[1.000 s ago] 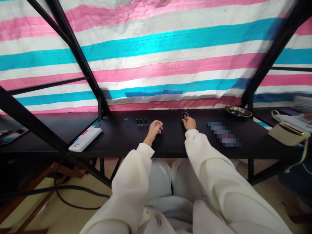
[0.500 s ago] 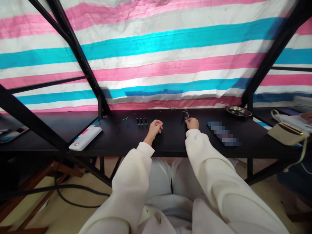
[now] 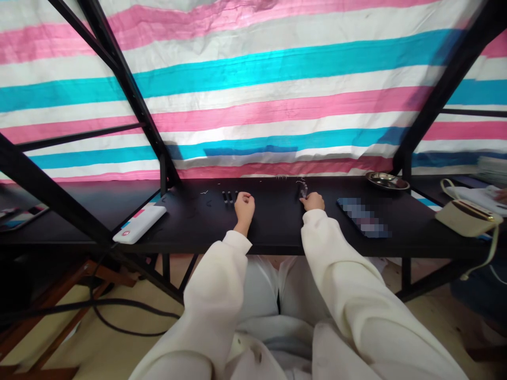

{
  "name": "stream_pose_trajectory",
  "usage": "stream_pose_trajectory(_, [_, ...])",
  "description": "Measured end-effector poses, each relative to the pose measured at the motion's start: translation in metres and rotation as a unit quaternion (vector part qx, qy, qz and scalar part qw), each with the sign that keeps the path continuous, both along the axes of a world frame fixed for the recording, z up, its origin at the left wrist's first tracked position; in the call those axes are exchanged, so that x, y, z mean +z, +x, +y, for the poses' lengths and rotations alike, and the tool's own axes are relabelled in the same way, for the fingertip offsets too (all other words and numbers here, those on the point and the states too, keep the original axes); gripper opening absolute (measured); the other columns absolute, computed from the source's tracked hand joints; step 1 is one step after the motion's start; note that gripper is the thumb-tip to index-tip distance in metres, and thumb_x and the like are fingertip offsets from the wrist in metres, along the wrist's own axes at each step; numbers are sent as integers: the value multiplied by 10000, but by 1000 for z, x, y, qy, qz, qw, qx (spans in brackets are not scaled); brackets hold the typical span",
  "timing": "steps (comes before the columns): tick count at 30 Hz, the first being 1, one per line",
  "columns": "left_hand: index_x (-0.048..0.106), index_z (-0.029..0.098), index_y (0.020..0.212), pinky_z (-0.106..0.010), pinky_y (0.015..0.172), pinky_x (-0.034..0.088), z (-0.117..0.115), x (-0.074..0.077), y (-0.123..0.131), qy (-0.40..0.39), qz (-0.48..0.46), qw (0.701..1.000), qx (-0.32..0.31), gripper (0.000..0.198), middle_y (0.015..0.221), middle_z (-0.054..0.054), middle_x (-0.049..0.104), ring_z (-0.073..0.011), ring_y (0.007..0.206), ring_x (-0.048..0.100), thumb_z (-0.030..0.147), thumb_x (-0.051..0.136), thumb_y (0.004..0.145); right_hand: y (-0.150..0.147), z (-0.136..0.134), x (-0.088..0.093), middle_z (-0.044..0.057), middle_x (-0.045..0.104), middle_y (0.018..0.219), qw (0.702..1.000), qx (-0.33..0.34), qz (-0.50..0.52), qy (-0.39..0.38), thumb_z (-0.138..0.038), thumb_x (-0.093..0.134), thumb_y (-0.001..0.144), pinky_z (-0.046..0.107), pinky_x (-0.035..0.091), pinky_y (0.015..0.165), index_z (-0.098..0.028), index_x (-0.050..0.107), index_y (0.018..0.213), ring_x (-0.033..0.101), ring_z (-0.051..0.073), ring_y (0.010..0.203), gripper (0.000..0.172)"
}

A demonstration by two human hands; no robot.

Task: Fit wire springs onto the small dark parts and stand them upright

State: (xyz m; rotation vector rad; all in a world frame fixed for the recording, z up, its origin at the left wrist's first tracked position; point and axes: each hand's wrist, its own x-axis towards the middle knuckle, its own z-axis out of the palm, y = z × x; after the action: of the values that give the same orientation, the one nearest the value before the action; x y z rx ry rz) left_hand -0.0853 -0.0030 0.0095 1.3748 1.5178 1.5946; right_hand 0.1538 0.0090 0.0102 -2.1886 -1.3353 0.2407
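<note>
My left hand [image 3: 244, 208] is over the black table [image 3: 190, 221], with its fingers curled into a loose pinch. Anything between those fingertips is too small to make out. Just left of it several short dark sticks with pale bands [image 3: 229, 197] stand in a row, the rightmost partly behind my fingers. Farther right, my right hand [image 3: 314, 201] rests on the table, thumb and fingers closed at a cluster of small dark and greyish pieces [image 3: 303, 189]. Whether it grips one of them is hidden.
A white power bank-like block [image 3: 140, 224] lies to the left. On the right are a phone [image 3: 362, 217], a shiny metal dish [image 3: 386, 181] and a cream bag [image 3: 467, 216]. White thread scraps [image 3: 204, 192] lie behind. Black frame posts [image 3: 138, 105] flank the table. Another person's hand [image 3: 501, 195] shows far right.
My left hand has moved left, up to the row of dark sticks, and its fingers have turned upward. My right hand has stayed almost in place beside the small cluster.
</note>
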Motion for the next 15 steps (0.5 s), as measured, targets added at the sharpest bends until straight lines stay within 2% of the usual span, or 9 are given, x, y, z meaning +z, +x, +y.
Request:
stream_pose_trajectory(2, [505,179,969,-219,628,391,1,0,-5,25,28,995,96,269,580,37,524,-110,584,531,134,489,704,-2,-5,-1,176,643,975,1000,4,-7,-1,-324,627,730,321,460,739,-129,670,954,617,256,900,299])
stream_pose_trajectory(4, [454,165,1125,-242,682,397,1,0,-8,19,49,989,137,421,623,18,561,-135,649,559,118,482,708,-5,-10,-3,164,654,935,1000,18,-22,5,-301,586,756,311,456,731,-141,686,915,624,242,867,247])
stream_pose_trajectory(7, [367,153,1278,-271,735,397,1,1,-10,-17,82,986,142,573,711,-21,603,-170,738,583,120,491,720,-8,-14,-8,132,667,834,997,51,-43,29,-333,518,791,288,444,699,-173,707,815,627,219,806,249])
stream_pose_trajectory(11, [266,178,1381,-308,762,401,2,3,-13,-63,138,980,125,682,796,-57,633,-206,790,595,136,502,743,-11,-14,-14,81,664,723,988,129,-61,66,-406,491,790,256,411,634,-207,698,704,611,195,740,300])
stream_pose_trajectory(13, [243,186,1398,-322,763,406,5,3,-15,-76,160,977,123,696,808,-71,641,-219,792,600,143,500,753,-12,-13,-16,64,654,683,983,160,-61,73,-421,486,785,250,392,605,-214,685,665,600,185,706,312])
stream_pose_trajectory(15, [287,179,1385,-334,760,412,7,2,-17,-81,175,973,123,643,815,-91,646,-231,791,604,163,485,773,-12,-12,-17,52,644,651,980,176,-56,77,-428,479,785,245,376,584,-217,675,639,587,175,674,322])
